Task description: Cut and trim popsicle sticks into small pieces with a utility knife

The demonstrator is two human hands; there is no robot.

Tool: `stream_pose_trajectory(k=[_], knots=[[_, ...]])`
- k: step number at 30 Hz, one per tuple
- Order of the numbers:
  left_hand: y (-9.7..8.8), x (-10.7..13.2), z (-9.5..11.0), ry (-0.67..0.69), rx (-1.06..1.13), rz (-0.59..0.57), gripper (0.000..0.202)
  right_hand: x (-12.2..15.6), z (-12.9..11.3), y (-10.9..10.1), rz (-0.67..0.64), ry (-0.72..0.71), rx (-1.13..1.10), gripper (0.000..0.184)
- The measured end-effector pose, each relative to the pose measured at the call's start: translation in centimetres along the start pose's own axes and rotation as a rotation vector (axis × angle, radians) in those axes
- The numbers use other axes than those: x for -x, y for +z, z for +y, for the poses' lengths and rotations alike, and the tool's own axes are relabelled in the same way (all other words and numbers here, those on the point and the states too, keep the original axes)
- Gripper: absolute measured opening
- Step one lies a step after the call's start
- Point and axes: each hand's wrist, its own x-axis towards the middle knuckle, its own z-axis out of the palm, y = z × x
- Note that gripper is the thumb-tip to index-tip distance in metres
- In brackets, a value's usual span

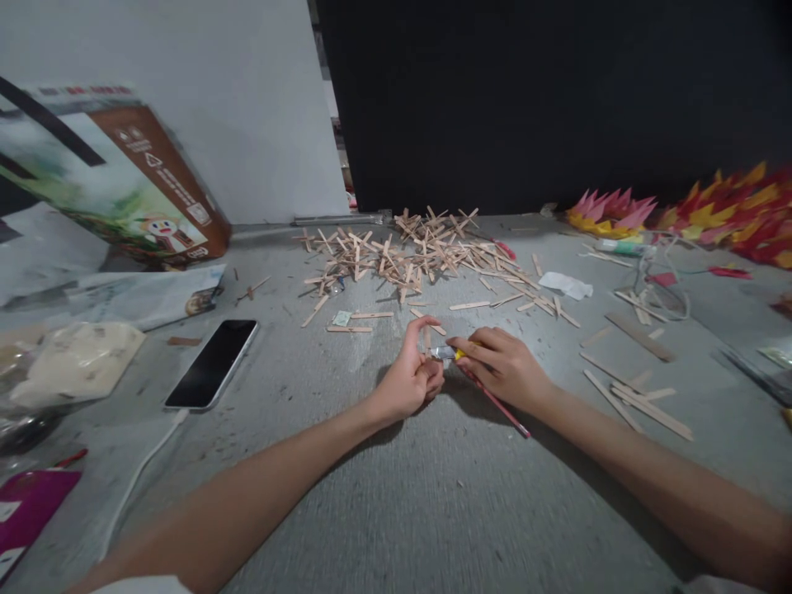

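My left hand [413, 375] and my right hand [501, 363] meet low over the grey floor [396, 495]. My left hand's fingers are curled round a small wooden stick [426, 338] held upright. A small tube with a yellow tip [446, 353] is pinched in my right hand, its tip against the stick. Under my right hand lies a thin red stick [501, 408], running toward me. A heap of crossed wooden sticks [408, 252] lies just beyond both hands.
A black phone [212, 363] with a white cable lies at left, beside papers, a plastic bag [74, 363] and a tilted carton [117, 177]. Longer wooden strips [637, 404] lie at right. Folded paper shapes in pink, red and yellow [699, 210] line the dark wall.
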Motion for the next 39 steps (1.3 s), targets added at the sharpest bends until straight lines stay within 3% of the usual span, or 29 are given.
stream_pose_trajectory(k=[20, 28, 39], knots=[[0.6, 0.3, 1.0, -0.047, -0.192, 0.035, 0.067, 0.0, -0.7, -0.4, -0.022, 0.011, 0.03, 0.032], [0.4, 0.4, 0.6, -0.045, -0.189, 0.029, 0.068, 0.4, -0.4, -0.6, 0.156, 0.194, -0.12, 0.028], [0.6, 0.4, 1.3, -0.061, -0.27, 0.054, 0.071, 0.3, -0.5, -0.4, 0.043, 0.13, -0.043, 0.026]])
